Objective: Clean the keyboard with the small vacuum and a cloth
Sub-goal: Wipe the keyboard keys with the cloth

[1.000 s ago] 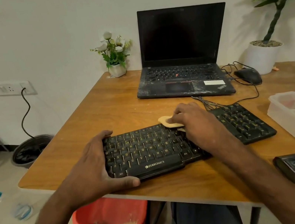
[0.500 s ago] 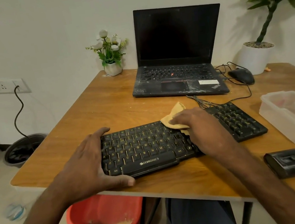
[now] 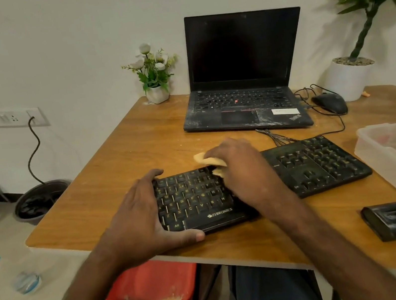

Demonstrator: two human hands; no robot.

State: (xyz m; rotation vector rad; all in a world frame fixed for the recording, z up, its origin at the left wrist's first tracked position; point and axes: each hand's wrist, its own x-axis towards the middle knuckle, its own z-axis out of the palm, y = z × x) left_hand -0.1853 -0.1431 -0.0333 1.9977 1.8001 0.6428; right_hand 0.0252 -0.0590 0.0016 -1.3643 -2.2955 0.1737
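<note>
Right hand point(image 3: 245, 170) palm-down, fingers bunching yellow cloth point(image 3: 203, 160) on keyboard point(image 3: 194, 198), left hand point(image 3: 143, 219) gripping keyboard's left end

Head view, close above keyboard point(image 3: 194, 197)

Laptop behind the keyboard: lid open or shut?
Open. The laptop has its lid raised off the base, keys and trackpad exposed; screen dark.

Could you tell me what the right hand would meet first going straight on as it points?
The right hand with its cloth would cross bare table, then probably reach the flower pot; depth is unclear.
</note>
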